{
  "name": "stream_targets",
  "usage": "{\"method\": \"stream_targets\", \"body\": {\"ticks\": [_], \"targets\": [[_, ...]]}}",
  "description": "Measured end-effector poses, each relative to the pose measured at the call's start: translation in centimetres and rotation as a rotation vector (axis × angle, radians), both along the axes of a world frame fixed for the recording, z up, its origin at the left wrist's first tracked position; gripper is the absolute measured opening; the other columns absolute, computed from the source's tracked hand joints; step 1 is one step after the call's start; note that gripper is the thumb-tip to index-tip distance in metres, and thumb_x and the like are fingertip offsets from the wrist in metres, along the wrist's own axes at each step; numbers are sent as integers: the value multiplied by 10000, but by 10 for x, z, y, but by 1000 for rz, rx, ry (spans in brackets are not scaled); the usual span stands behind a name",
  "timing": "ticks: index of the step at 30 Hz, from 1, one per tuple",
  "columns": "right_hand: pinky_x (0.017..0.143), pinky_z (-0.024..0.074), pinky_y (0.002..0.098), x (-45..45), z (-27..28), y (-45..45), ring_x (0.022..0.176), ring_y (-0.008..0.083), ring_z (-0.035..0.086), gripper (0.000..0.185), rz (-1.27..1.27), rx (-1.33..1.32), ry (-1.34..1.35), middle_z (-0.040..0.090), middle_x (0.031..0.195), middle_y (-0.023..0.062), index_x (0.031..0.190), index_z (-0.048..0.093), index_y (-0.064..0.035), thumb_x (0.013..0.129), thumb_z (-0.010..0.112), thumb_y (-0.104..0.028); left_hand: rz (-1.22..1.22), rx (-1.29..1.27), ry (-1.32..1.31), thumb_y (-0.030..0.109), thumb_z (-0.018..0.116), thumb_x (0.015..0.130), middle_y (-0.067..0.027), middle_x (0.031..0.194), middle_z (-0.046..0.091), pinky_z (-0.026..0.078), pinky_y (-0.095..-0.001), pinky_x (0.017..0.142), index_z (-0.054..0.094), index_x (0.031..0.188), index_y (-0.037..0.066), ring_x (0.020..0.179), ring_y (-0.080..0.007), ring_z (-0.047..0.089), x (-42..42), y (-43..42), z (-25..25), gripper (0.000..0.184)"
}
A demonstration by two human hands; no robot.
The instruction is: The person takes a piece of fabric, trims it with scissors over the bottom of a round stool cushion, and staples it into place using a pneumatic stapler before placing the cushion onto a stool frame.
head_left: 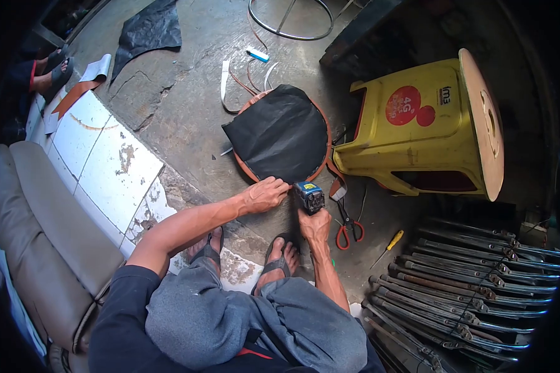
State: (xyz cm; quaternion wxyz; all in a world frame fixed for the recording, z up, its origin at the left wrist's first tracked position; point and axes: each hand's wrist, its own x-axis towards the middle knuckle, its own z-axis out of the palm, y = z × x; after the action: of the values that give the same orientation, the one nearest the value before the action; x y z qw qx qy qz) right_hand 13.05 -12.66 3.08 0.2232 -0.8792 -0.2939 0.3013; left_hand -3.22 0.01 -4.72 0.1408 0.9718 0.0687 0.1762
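Observation:
A round seat pad (314, 177) with a reddish-brown rim lies on the floor in front of me, and a black fabric sheet (280, 133) covers most of its upper side. My left hand (267, 195) pinches the near edge of the fabric at the rim, fingers closed. Just right of it, my right hand (315, 224) is wrapped around a blue and black staple gun (309, 196), whose front end is at the pad's near rim. Its contact point is hidden from above.
Red-handled scissors (350, 231) and a yellow screwdriver (387, 248) lie to the right, near stacked metal frame parts (460, 298). A yellow plastic stool (417, 124) lies on its side against a round wooden board (483, 124). Brown strips, a blue-and-white cutter-like item (257, 55) and black scrap (149, 34) lie beyond.

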Motion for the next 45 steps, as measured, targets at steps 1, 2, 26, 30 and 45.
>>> {"method": "stream_targets", "body": {"ticks": [1, 2, 26, 30, 45], "targets": [[740, 549, 470, 2, 1, 1, 864, 441, 732, 418, 13, -8, 19, 700, 808, 307, 882, 703, 96, 773, 733, -306, -1, -15, 46, 158, 604, 935, -69, 1087, 626, 461, -336, 834, 731, 1042, -16, 1005, -208, 578, -1, 0, 1, 241], [755, 551, 467, 5, 4, 4, 878, 443, 730, 414, 24, -11, 37, 705, 817, 305, 891, 707, 91, 772, 729, -306, -6, -12, 43, 158, 604, 935, -69, 1087, 626, 461, -336, 834, 731, 1042, -16, 1005, -208, 578, 0, 0, -3, 241], [778, 539, 404, 28, 22, -23, 824, 290, 742, 423, -171, 126, 95, 743, 833, 205, 993, 723, 78, 746, 719, -265, -97, -13, 180, 189, 589, 903, -23, 1017, 601, 419, -345, 820, 679, 1203, 48, 956, -170, 578, -13, 46, 19, 343], [869, 537, 358, 23, 42, -34, 896, 224, 696, 435, -176, 75, 91, 747, 978, 125, 1143, 709, 17, 758, 700, -186, -168, -105, 161, 172, 598, 876, -42, 1056, 595, 422, -365, 845, 668, 1188, 53, 1045, -191, 591, -13, 60, 17, 341], [737, 557, 463, 40, 108, -180, 771, 425, 718, 456, -479, 236, 20, 671, 761, 302, 906, 693, 77, 728, 722, -342, -254, 122, 413, 174, 629, 903, -180, 1073, 598, 463, -461, 844, 619, 1170, -44, 981, -340, 610, -3, 54, 35, 345]]}}
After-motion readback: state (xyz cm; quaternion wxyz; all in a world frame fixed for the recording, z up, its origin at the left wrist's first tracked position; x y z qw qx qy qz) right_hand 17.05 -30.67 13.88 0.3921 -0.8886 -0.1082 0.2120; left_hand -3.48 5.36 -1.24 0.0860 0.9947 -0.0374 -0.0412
